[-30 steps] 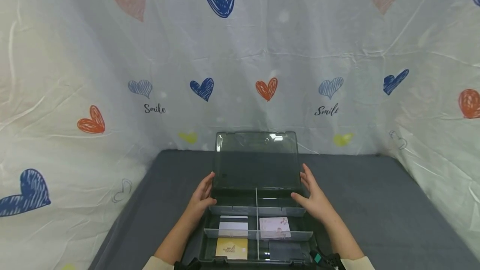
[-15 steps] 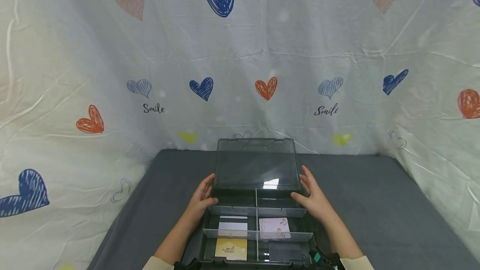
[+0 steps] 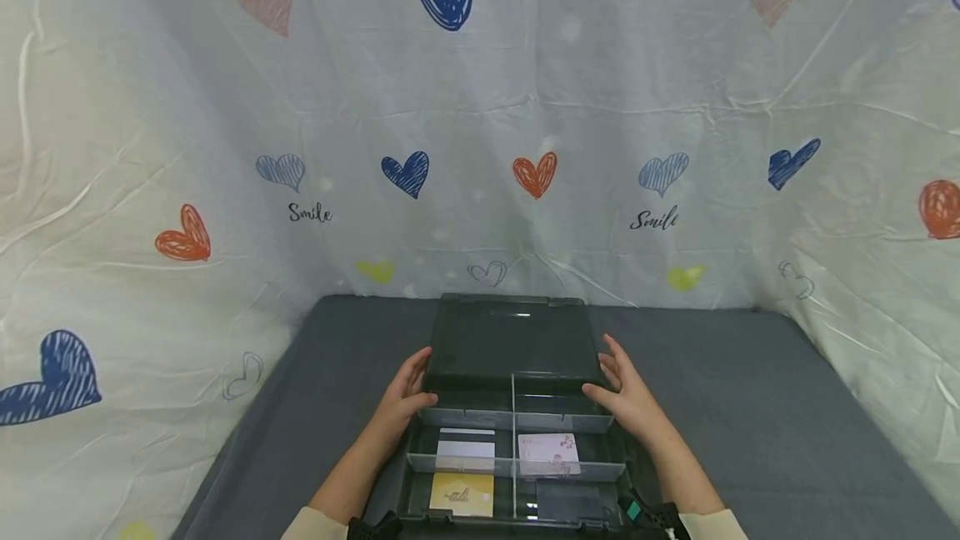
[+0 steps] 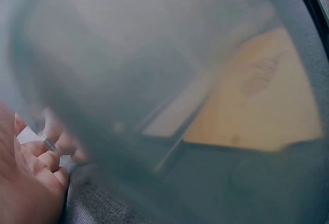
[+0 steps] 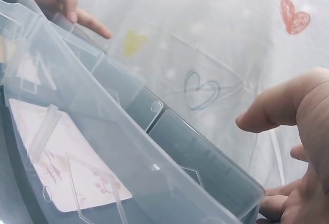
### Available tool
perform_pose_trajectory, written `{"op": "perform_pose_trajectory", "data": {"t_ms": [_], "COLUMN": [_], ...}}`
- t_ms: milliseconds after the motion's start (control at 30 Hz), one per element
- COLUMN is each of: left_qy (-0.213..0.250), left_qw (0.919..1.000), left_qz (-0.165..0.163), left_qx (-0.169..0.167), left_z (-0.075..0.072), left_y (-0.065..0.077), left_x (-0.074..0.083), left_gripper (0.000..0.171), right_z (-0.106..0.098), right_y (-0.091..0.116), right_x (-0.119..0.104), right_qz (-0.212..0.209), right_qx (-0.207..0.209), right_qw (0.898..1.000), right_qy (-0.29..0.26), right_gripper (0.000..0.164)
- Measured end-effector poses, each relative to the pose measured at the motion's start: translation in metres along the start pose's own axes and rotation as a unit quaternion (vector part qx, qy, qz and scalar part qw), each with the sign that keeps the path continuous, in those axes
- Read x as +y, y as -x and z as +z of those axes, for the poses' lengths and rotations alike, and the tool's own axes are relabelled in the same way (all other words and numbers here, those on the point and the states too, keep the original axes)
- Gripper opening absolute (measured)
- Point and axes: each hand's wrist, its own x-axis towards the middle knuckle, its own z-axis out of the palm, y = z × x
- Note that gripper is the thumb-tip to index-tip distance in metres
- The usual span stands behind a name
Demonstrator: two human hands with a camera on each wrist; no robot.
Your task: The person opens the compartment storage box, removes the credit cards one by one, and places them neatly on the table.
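Observation:
A dark translucent plastic organizer box [image 3: 472,400] stands before me with its lid [image 3: 517,344] swung back beyond the hinge side. Dividers split it into compartments. Inside lie a white card with a stripe [image 3: 466,448], a yellow card [image 3: 462,494], a pink-and-white card [image 3: 548,450] and a dark card-like piece [image 3: 568,502]. My left hand [image 3: 405,394] rests at the far left side, thumb at the rim. On the opposite side is my right hand [image 3: 630,402]; in the right wrist view its thumb [image 5: 264,111] is apart from the box wall, other fingers near the corner.
A grey cloth [image 3: 712,407] covers the table on both sides of the box. Behind and at the sides hangs a white curtain [image 3: 480,90] printed with hearts and the word Smile, close beyond the lid's far edge.
The lid has tipped farther back and down toward the table, its far edge now lower against the curtain. Both hands and the cards have stayed nearly where they were.

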Motion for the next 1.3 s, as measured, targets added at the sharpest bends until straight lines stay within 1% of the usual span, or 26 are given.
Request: {"op": "perform_pose_trajectory", "data": {"t_ms": [133, 267, 433, 533, 667, 767, 833, 933, 1033, 1133, 1200, 1300], "left_qy": [-0.011, -0.014, -0.023, -0.034, -0.048, -0.083, -0.123, -0.191, -0.247, -0.283, -0.295, -0.312], "left_qw": [0.9999, 0.9998, 0.9996, 0.9994, 0.9988, 0.9960, 0.9914, 0.9795, 0.9658, 0.9543, 0.9498, 0.9430], "left_qz": [0.001, 0.009, 0.017, 0.007, 0.012, 0.034, 0.041, 0.053, 0.074, 0.095, 0.103, 0.114], "left_qx": [-0.004, -0.012, -0.006, -0.001, -0.003, 0.007, 0.022, 0.035, 0.025, 0.008, -0.002, -0.016], "left_z": [-0.001, -0.001, 0.002, 0.004, 0.005, 0.004, 0.003, 0.001, 0.002, 0.002, 0.002, 0.000], "left_y": [0.000, 0.001, 0.000, 0.000, 0.005, 0.012, 0.017, 0.025, 0.031, 0.039, 0.046, 0.055], "left_x": [0.001, 0.002, 0.000, -0.002, -0.001, 0.003, 0.006, 0.010, 0.012, 0.012, 0.012, 0.012], "left_gripper": [0.082, 0.082, 0.079, 0.077, 0.074, 0.072, 0.071, 0.070, 0.070, 0.070, 0.070, 0.069], "right_z": [-0.001, -0.001, -0.003, -0.006, -0.011, -0.014, -0.014, -0.014, -0.014, -0.014, -0.013, -0.014], "right_y": [0.000, -0.001, -0.003, -0.003, 0.000, 0.005, 0.009, 0.017, 0.025, 0.034, 0.039, 0.042], "right_x": [0.002, 0.002, 0.002, 0.002, -0.002, -0.010, -0.017, -0.029, -0.039, -0.047, -0.050, -0.053], "right_qz": [0.004, 0.003, 0.004, 0.008, -0.003, -0.021, -0.034, -0.047, -0.044, -0.031, -0.026, -0.032], "right_qx": [-0.006, -0.008, -0.013, -0.013, -0.011, -0.008, -0.005, -0.006, -0.016, -0.044, -0.064, -0.088], "right_qw": [1.000, 1.000, 0.999, 0.999, 1.000, 0.999, 0.997, 0.993, 0.992, 0.992, 0.991, 0.989], "right_qy": [-0.019, -0.029, -0.030, -0.033, -0.009, 0.032, 0.064, 0.103, 0.121, 0.117, 0.114, 0.114], "right_gripper": [0.091, 0.090, 0.088, 0.084, 0.077, 0.070, 0.064, 0.057, 0.051, 0.049, 0.047, 0.045]}}
